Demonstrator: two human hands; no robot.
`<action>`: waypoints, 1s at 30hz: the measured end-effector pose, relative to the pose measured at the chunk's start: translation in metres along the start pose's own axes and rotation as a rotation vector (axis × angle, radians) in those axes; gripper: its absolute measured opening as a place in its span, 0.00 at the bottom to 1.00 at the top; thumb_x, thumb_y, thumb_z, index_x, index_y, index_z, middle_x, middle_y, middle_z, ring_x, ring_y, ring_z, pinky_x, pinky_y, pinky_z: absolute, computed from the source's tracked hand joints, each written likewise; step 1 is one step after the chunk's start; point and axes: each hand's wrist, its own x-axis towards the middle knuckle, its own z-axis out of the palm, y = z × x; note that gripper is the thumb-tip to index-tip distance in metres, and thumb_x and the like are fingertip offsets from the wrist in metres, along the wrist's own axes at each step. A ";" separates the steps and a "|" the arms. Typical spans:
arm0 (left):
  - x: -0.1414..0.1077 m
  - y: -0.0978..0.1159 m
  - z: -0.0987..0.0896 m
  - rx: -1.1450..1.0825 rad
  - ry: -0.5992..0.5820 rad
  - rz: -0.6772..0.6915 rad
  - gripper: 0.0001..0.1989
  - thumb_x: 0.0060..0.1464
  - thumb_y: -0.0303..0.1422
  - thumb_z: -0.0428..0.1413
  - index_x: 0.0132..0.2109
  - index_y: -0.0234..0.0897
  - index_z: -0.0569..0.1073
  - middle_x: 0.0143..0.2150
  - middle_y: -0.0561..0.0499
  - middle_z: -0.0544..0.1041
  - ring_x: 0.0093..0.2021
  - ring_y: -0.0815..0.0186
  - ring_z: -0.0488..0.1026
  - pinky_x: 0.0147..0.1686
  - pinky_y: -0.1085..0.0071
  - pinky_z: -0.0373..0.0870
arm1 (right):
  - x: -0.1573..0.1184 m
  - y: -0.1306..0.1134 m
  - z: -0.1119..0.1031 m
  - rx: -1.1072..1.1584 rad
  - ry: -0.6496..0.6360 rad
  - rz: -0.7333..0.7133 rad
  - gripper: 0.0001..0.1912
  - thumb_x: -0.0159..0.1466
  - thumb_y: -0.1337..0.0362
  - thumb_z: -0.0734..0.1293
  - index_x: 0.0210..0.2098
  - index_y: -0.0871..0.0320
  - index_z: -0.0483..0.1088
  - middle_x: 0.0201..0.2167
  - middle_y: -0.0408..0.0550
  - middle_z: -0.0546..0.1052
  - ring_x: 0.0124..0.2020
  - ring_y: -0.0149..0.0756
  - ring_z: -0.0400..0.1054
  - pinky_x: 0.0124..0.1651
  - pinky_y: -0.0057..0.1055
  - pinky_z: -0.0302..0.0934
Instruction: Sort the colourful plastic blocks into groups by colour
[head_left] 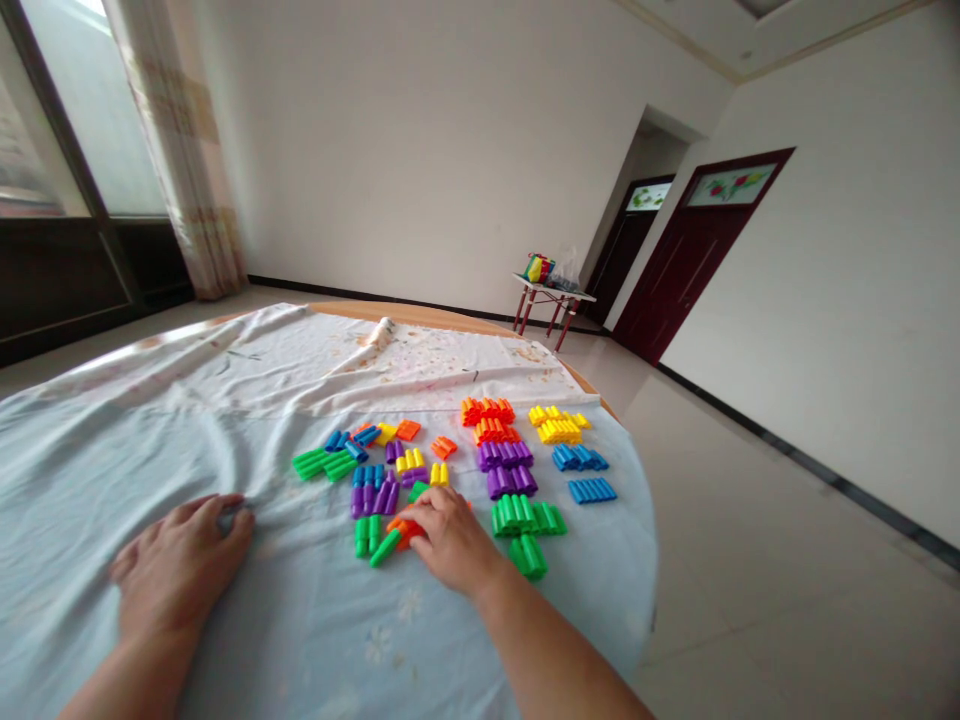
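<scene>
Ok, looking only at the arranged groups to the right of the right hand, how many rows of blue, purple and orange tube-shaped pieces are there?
Blue rows: 2
Purple rows: 2
Orange rows: 2
Total: 6

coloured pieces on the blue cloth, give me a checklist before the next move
1. Right hand at the near orange pieces: ok.
2. Firm grip on one: cannot tell, the hand hides it.
3. Left hand unloaded: ok, no piece visible in it.
4. Yellow group and blue row each one colour: ok.
5. Middle pieces separated by colour: not ok, blue pieces lie close beside purple pieces.
</scene>
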 end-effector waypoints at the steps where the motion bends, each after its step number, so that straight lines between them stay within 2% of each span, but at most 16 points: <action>1: 0.000 -0.001 0.000 -0.004 0.002 0.002 0.27 0.54 0.48 0.36 0.52 0.44 0.69 0.57 0.45 0.67 0.57 0.49 0.60 0.55 0.55 0.53 | -0.001 -0.001 -0.002 -0.002 0.001 0.021 0.13 0.59 0.65 0.68 0.45 0.53 0.72 0.41 0.48 0.71 0.46 0.37 0.64 0.52 0.34 0.59; 5: 0.001 -0.004 0.002 -0.013 0.021 0.006 0.27 0.53 0.48 0.36 0.51 0.44 0.70 0.56 0.45 0.68 0.57 0.49 0.61 0.56 0.56 0.52 | -0.002 -0.003 -0.004 -0.001 0.030 0.098 0.14 0.57 0.57 0.70 0.41 0.55 0.74 0.36 0.47 0.72 0.42 0.37 0.65 0.47 0.32 0.59; 12: 0.003 -0.005 0.005 -0.015 0.031 0.007 0.28 0.53 0.49 0.37 0.51 0.44 0.70 0.56 0.44 0.68 0.56 0.48 0.62 0.55 0.54 0.54 | -0.002 -0.004 -0.005 0.076 -0.028 0.174 0.14 0.59 0.54 0.67 0.39 0.55 0.74 0.32 0.46 0.74 0.34 0.34 0.68 0.40 0.29 0.61; 15: 0.000 -0.001 0.002 -0.012 0.027 0.007 0.27 0.54 0.48 0.37 0.51 0.43 0.70 0.56 0.44 0.68 0.56 0.48 0.62 0.54 0.54 0.55 | -0.005 -0.003 -0.008 0.131 0.011 0.124 0.11 0.61 0.60 0.66 0.41 0.56 0.74 0.35 0.47 0.74 0.39 0.33 0.68 0.44 0.28 0.61; 18: -0.003 0.002 -0.002 -0.015 0.028 0.011 0.27 0.54 0.47 0.37 0.51 0.43 0.70 0.56 0.44 0.68 0.56 0.48 0.63 0.53 0.54 0.55 | -0.008 -0.001 -0.009 0.173 0.012 0.051 0.13 0.59 0.64 0.66 0.44 0.57 0.72 0.40 0.48 0.74 0.45 0.34 0.66 0.50 0.29 0.59; 21: -0.005 0.004 -0.004 -0.015 0.030 0.012 0.26 0.55 0.47 0.37 0.51 0.42 0.70 0.56 0.44 0.68 0.56 0.48 0.63 0.53 0.54 0.56 | -0.012 0.001 -0.008 0.208 -0.055 0.055 0.16 0.56 0.64 0.68 0.45 0.55 0.72 0.40 0.47 0.73 0.42 0.34 0.67 0.48 0.29 0.60; 25: -0.005 0.004 -0.003 -0.014 0.034 0.005 0.26 0.55 0.46 0.37 0.51 0.43 0.70 0.56 0.44 0.68 0.56 0.48 0.62 0.53 0.54 0.56 | -0.014 0.001 -0.010 0.238 -0.132 0.136 0.23 0.51 0.58 0.74 0.46 0.53 0.72 0.37 0.44 0.73 0.35 0.33 0.68 0.42 0.29 0.62; 27: -0.005 0.004 -0.003 -0.015 0.037 0.004 0.25 0.55 0.46 0.37 0.51 0.43 0.70 0.56 0.44 0.68 0.56 0.48 0.62 0.53 0.54 0.56 | -0.014 0.001 -0.012 0.248 -0.124 0.127 0.25 0.49 0.56 0.75 0.46 0.53 0.71 0.38 0.45 0.73 0.38 0.34 0.67 0.44 0.30 0.62; 30: -0.005 0.005 -0.005 -0.022 0.034 0.006 0.25 0.55 0.46 0.37 0.51 0.42 0.70 0.56 0.43 0.68 0.55 0.48 0.63 0.53 0.54 0.56 | -0.014 0.001 -0.015 0.284 -0.115 0.029 0.23 0.49 0.61 0.75 0.44 0.55 0.71 0.43 0.46 0.73 0.46 0.36 0.66 0.51 0.31 0.59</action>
